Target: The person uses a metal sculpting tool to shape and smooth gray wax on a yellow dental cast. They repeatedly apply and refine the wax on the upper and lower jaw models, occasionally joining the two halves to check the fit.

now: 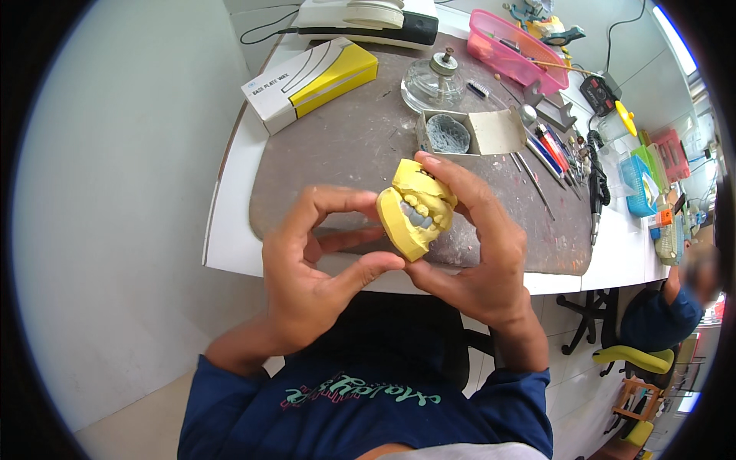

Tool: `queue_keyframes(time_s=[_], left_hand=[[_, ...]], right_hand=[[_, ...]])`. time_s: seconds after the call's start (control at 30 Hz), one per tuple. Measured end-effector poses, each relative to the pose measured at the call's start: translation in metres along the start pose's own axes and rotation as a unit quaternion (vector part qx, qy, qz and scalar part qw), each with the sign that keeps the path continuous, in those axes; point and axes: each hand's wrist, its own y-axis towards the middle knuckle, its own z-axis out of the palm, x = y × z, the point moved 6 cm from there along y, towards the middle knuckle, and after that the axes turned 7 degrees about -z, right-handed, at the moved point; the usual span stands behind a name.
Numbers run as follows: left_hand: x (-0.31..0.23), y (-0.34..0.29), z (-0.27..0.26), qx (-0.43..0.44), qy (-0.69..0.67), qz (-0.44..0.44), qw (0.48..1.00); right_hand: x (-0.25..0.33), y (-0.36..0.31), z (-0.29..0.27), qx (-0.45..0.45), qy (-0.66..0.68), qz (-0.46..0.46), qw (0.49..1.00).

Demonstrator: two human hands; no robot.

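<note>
Between my two hands I hold a yellow dental plaster model (397, 227), its two halves set together and tilted above the table's near edge. Grey material shows over some of the teeth on the side facing me. My left hand (310, 257) grips the model's left side with fingertips and thumb. On the other side my right hand (487, 245) has its index finger along the top and its thumb at the bottom edge. Parts of the fingers behind the model are hidden. Just beyond it lies an opened small box (491, 132) with a dark grey-blue lump (448, 133) inside.
A glass spirit burner (432, 84) stands beyond the small box. A yellow-and-white carton (310, 83) lies at the back left. Pens and hand tools (548, 153) lie at right, near a pink basket (517, 57). Another person (663, 314) sits at far right.
</note>
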Motion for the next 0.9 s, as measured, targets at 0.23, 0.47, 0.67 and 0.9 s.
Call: queue_keyframes(time_s=[0.23, 0.47, 0.67, 0.9], left_hand=[[-0.032, 0.049, 0.004, 0.186, 0.221, 0.090, 0.953], [-0.007, 0.071, 0.028, 0.295, 0.119, 0.054, 0.947], [0.001, 0.082, 0.035, 0.272, 0.047, -0.004, 0.961], [-0.003, 0.083, 0.024, 0.225, 0.199, 0.107, 0.948]], right_hand=[[-0.006, 0.008, -0.025, 0.060, -0.023, -0.003, 0.998], [-0.017, 0.008, -0.026, 0.044, 0.094, 0.012, 0.995], [-0.020, 0.015, -0.039, 0.092, -0.060, -0.032, 0.993], [-0.067, -0.003, -0.128, -0.035, -0.353, 0.117, 0.928]])
